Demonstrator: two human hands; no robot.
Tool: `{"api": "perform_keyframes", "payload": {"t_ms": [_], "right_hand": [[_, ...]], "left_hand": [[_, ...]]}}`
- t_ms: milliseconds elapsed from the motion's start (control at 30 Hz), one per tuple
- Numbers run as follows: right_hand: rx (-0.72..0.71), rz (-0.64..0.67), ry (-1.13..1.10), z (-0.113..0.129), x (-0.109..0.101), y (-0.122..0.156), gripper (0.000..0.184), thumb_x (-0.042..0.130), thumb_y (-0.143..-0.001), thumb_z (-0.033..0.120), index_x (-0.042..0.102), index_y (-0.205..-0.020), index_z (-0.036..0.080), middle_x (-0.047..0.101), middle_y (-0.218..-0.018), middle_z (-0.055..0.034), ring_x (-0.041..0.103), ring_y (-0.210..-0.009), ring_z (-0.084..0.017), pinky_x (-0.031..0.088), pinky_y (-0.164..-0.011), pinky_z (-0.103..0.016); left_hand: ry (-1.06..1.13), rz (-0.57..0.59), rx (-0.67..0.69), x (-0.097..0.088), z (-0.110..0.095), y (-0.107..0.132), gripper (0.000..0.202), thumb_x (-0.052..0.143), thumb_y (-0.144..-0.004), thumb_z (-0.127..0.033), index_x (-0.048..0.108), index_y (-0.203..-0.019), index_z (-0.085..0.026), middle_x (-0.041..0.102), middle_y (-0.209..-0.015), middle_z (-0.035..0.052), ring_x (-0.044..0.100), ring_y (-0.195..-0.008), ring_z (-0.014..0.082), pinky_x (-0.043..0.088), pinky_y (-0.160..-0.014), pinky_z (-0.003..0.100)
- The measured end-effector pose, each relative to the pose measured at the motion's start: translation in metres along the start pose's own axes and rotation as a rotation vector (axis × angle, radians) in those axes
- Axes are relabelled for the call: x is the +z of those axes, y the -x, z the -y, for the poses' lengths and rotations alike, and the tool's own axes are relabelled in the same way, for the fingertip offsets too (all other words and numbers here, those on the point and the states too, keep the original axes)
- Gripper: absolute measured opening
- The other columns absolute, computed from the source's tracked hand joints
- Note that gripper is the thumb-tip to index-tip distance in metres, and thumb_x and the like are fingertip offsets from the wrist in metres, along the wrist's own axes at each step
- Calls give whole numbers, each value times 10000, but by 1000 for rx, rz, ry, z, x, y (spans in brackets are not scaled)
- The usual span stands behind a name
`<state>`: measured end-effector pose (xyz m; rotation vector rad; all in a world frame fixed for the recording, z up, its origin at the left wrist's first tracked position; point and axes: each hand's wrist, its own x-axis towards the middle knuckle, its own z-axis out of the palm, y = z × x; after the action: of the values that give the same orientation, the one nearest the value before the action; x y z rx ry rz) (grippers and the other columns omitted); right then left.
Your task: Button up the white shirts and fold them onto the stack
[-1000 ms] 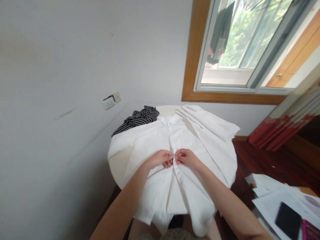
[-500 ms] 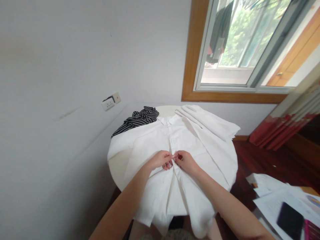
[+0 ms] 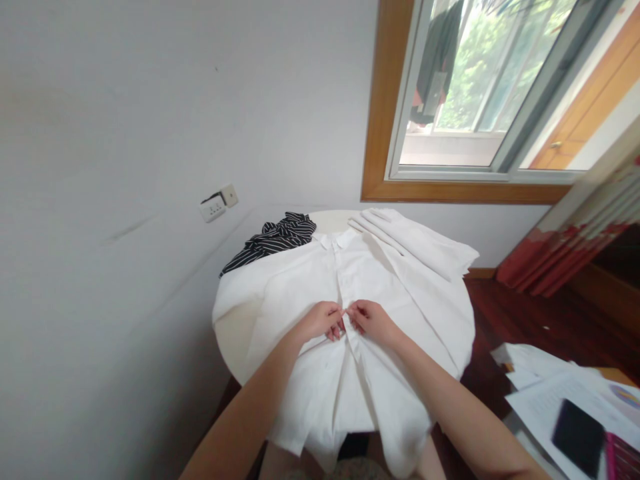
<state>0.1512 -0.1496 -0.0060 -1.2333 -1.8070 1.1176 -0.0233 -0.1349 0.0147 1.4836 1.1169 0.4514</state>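
A white button-up shirt [image 3: 385,280] lies spread front side up, its collar at the far side and its hem hanging over the near edge. Above my hands the front edges meet; below them they part into a gap. At the middle of the front, my left hand [image 3: 325,320] pinches one edge of the shirt. My right hand [image 3: 367,318] grips the other edge, and the fingertips of both hands touch or nearly touch. Any button between them is too small to make out.
The shirt rests on a round cream table [image 3: 235,333] against the wall. A black-and-white striped garment [image 3: 280,240] lies at the back left, folded white cloth [image 3: 415,243] at the back right. Papers [image 3: 545,393] and a dark phone [image 3: 579,437] are at lower right.
The view has shifted slightly. Both hands stay at the same spot on the shirt front, with only small finger movement.
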Motion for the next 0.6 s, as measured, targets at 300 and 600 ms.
{"api": "perform_keyframes", "payload": {"t_ms": [300,600], "right_hand": [[-66,-76,144,5,1,4,298,368,-932,340,471,-689,201,504,-555,41,460,-511,-97,336,-535,-209],[-109,-98,248,11,1,5,341,360,-939,331,463,-644,195,490,-578,26,452,-581,-115,315,-574,-223]], "left_hand": [[-455,-75,337,-5,0,6,315,363,-897,-374,501,-690,-181,551,-615,-27,503,-545,102,384,-548,224],[-506,-106,403,-2,-4,8,259,335,-908,-306,488,-738,-186,540,-691,-16,493,-668,124,370,-618,222]]}}
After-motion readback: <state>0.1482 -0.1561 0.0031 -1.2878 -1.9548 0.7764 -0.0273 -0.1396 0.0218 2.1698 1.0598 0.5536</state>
